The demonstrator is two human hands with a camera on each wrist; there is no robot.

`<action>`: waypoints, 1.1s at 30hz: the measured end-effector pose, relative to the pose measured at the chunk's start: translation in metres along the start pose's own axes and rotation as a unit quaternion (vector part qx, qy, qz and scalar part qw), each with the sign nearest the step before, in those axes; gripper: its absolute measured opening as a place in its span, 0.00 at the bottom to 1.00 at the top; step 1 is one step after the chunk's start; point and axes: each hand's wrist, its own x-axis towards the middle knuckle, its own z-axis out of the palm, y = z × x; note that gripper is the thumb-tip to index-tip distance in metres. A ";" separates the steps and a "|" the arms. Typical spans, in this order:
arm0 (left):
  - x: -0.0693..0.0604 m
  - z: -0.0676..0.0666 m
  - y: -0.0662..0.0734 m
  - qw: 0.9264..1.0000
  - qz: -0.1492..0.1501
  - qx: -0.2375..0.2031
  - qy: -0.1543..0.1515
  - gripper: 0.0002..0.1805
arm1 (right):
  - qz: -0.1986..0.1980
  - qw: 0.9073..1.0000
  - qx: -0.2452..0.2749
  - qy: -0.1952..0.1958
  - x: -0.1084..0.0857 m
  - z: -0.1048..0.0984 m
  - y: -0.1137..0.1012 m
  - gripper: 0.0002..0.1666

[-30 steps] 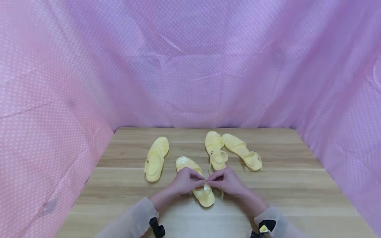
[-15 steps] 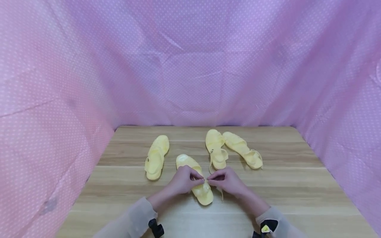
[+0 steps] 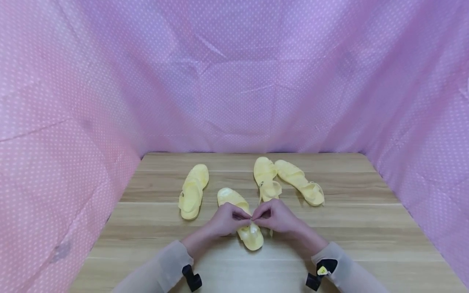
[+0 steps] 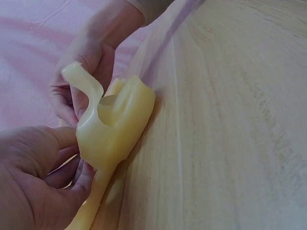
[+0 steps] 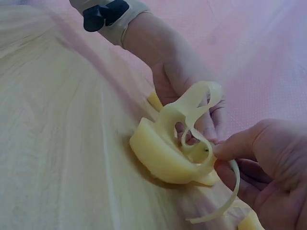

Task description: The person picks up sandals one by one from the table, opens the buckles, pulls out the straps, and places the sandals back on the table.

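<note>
A pale yellow sandal (image 3: pixel 253 241) lies in front of me on the wooden table, toe pointing away to the left. My left hand (image 3: pixel 224 219) pinches its ankle strap at the right side, near a small dark buckle spot (image 5: pixel 206 149). From the right, my right hand (image 3: pixel 276 215) pinches the strap between thumb and index finger, the fingertips of both hands meeting. A loose strap end (image 5: pixel 230 203) curves down below the right fingers in the right wrist view. The heel strap (image 4: pixel 86 96) stands up in a curl in the left wrist view. Fingers partly hide the buckle.
Another yellow sandal (image 3: pixel 191 197) lies to the left. Behind my right hand are two more, one sandal (image 3: pixel 264 170) partly covered by the hand, its neighbour (image 3: pixel 300 183) slanting right. Pink dotted cloth (image 3: pixel 234 101) surrounds the wooden table (image 3: pixel 348 228).
My right fingers have come slightly closer to the left ones and shifted on the strap. The loose strap end below the right hand shows less. The other sandals stay in place.
</note>
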 end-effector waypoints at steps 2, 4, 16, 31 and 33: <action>0.000 0.000 0.000 1.000 0.006 0.000 -0.001 0.07 | -0.008 1.000 -0.020 -0.008 0.002 -0.002 -0.002 0.05; 0.000 -0.001 0.000 1.000 0.010 0.000 -0.001 0.07 | -0.012 0.999 -0.029 -0.012 0.004 -0.003 -0.002 0.05; -0.002 -0.008 0.000 0.999 0.016 0.029 -0.010 0.05 | 0.086 0.996 0.017 0.003 0.005 -0.001 0.002 0.07; 0.000 -0.001 0.000 1.000 -0.002 -0.020 -0.020 0.04 | 0.051 0.995 -0.082 -0.019 0.014 -0.005 -0.017 0.03; -0.003 0.002 -0.002 1.000 -0.007 -0.023 -0.013 0.04 | 0.058 0.995 -0.079 -0.022 0.010 -0.003 -0.015 0.02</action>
